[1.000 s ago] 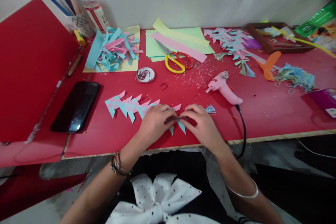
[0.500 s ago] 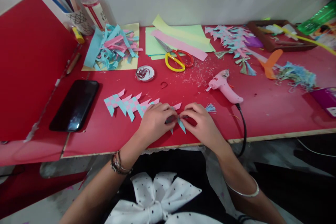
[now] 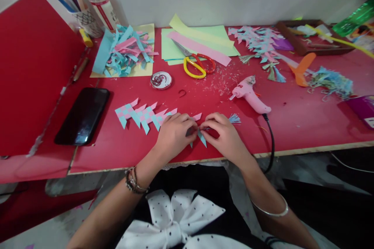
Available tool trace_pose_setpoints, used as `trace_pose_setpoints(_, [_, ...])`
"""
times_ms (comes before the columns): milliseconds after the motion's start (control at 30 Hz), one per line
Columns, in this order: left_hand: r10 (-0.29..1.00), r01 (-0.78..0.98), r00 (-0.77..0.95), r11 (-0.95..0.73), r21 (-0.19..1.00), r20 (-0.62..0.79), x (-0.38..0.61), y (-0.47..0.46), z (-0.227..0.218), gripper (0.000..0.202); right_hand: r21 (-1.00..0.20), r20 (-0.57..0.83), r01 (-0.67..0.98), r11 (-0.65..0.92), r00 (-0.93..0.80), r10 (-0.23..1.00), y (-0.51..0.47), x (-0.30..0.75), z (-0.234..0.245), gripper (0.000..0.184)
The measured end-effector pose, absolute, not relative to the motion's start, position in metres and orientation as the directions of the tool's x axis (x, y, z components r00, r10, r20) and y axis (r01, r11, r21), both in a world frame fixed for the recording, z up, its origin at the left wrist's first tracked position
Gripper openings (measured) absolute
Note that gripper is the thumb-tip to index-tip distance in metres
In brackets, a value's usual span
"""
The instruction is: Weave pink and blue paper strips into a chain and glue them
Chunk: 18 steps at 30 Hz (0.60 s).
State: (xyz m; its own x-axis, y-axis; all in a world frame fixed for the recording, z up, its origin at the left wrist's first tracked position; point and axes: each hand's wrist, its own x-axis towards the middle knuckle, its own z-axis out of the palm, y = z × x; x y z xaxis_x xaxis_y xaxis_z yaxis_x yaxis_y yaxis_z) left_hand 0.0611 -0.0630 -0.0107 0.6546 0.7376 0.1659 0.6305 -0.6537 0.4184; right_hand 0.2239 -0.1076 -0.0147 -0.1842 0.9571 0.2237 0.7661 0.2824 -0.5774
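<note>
Red table (image 3: 309,124); pink/blue braid (image 3: 147,115) on it nr front edge, extending L of grip, partly under L hand (image 3: 175,130); its fingertips & R hand's (image 3: 224,134) pinch braid's R end, hardly any gap; blue tip (image 3: 202,140) shows btwn; tassel (image 3: 234,119) beside R hand.

Just below centre, our left hand (image 3: 174,134) and right hand (image 3: 224,134) sit close together over paper pieces (image 3: 147,115) on the table (image 3: 309,120); left of these lies a phone (image 3: 82,116); behind them, a dish (image 3: 168,78); at upper centre, scissors (image 3: 191,55) partly on paper sheets (image 3: 165,46); right of our hands, a glue gun (image 3: 253,99); upper left, a bottle (image 3: 103,8) beside a cup (image 3: 88,23).
</note>
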Motion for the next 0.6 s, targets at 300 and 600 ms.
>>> trace_pose_setpoints(300, [0.768,0.641,0.622,-0.613,0.463,0.155,0.0639,-0.0639,-0.0107,0.009,-0.560,0.208,0.785,0.264,-0.175,0.962,-0.1060,0.2224,-0.0133,0.007])
trace_pose_setpoints(600, [0.773,0.631,0.613,-0.605,0.486,0.166,0.0633,-0.0643,-0.0135,0.008,-0.518,0.227,0.816,0.257,-0.159,0.961,-0.1081,0.2182,-0.0153,0.007])
